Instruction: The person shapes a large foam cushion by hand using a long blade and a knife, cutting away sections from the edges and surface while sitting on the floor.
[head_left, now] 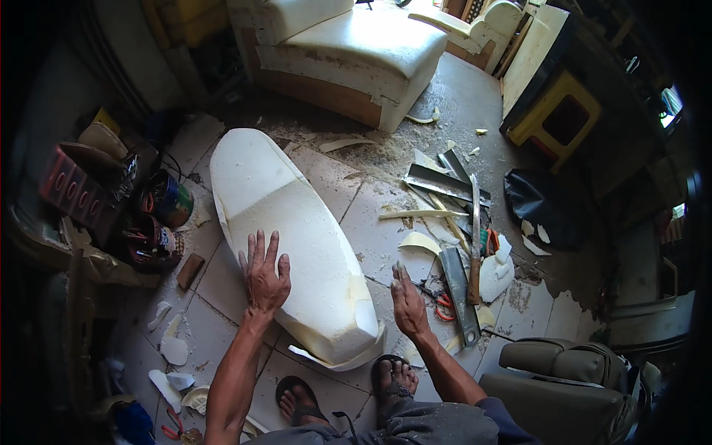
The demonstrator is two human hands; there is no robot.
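My left hand [263, 278] lies with fingers spread on a long, rounded white foam piece [289, 193], which rests on the tiled floor with a curved lip at its near end. My right hand [409, 304] is raised just right of the foam, fingers stretched out, holding nothing. Beside that hand are a red-handled tool [444, 310] and a flat metal bar [460, 297]. Farther right lie a long blade with a wooden handle [474, 271], more metal strips [437, 182] and pale foam offcuts [495, 278]. My sandalled feet stand below the foam.
A worn white padded seat [348, 52] stands at the back. Buckets of tools [170, 199] and a small wood block [190, 271] sit at left. A yellow plastic frame [534, 122], a black sheet [538, 211] and grey cushioned pieces [556, 393] lie at right, with scraps scattered about.
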